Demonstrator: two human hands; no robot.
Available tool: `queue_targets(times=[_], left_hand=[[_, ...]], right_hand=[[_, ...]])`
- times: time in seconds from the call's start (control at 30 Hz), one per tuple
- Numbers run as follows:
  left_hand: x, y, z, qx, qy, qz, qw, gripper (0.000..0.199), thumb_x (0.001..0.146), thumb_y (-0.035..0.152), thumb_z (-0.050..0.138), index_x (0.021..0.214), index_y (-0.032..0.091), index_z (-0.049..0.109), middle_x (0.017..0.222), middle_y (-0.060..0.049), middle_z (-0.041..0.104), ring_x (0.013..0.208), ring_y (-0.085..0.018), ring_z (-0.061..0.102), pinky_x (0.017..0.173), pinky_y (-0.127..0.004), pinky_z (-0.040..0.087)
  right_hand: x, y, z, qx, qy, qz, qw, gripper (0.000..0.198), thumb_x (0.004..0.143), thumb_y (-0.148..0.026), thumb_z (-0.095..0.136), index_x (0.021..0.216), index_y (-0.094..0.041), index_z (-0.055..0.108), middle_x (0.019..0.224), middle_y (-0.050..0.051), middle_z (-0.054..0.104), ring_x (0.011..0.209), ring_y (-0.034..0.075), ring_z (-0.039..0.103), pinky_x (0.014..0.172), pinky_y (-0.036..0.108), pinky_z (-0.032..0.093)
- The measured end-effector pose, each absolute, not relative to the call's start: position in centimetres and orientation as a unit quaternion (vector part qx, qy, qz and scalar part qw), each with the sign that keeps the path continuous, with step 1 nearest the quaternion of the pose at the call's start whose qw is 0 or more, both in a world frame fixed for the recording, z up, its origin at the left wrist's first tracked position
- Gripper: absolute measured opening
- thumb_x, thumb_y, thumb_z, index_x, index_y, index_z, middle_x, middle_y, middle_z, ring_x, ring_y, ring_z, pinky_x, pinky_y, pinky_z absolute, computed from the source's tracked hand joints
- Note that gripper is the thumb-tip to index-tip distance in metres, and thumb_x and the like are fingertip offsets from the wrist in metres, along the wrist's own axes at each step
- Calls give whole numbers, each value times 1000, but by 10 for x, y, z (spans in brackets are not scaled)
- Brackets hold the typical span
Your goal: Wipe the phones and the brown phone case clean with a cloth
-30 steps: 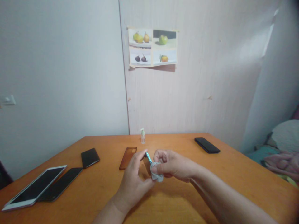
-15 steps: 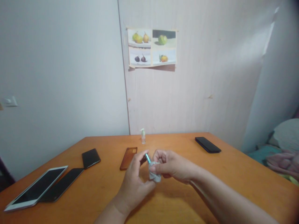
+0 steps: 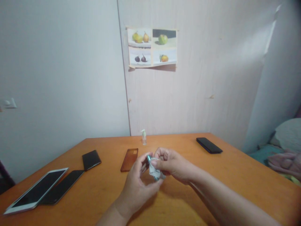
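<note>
My left hand (image 3: 136,185) holds a phone with a teal edge (image 3: 149,158) upright on its side above the orange table (image 3: 105,188). My right hand (image 3: 172,164) presses a small crumpled grey cloth (image 3: 154,171) against the phone. Most of the phone is hidden behind the cloth and my fingers. Both hands meet over the middle of the table.
A brown phone case (image 3: 129,159) and a small spray bottle (image 3: 144,137) lie just beyond my hands. A black phone (image 3: 91,159), another dark phone (image 3: 61,186) and a white tablet (image 3: 35,191) lie at the left. One black phone (image 3: 209,145) rests at the far right. Bedding (image 3: 283,147) is at the right.
My right hand has slid the cloth up along the phone toward its top edge. My left hand has shifted its grip a little; the phone's teal edge shows less.
</note>
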State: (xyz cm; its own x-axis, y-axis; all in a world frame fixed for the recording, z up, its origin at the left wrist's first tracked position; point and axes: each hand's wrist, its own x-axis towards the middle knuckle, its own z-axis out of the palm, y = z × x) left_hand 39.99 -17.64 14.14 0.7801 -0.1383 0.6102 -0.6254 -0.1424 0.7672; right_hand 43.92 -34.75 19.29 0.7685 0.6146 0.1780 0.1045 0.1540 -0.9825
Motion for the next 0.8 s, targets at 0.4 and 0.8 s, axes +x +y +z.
queue_targets(times=[0.4, 0.8], left_hand=[[401, -178, 139, 714, -246, 187, 628, 67, 74, 21, 76, 133, 23, 43, 136, -12, 56, 124, -28, 57, 107, -44, 46], [399, -180, 141, 711, -239, 182, 636, 66, 76, 22, 75, 131, 23, 40, 139, -13, 52, 127, -28, 54, 109, -45, 45]], right_hand=[[437, -342, 192, -639, -265, 144, 708, 45, 72, -51, 78, 80, -19, 48, 60, -6, 55, 46, 5, 39, 43, 19, 23], [444, -346, 187, -673, -244, 153, 681, 43, 73, -52, 75, 80, -20, 48, 56, -8, 50, 45, 6, 36, 43, 20, 23]])
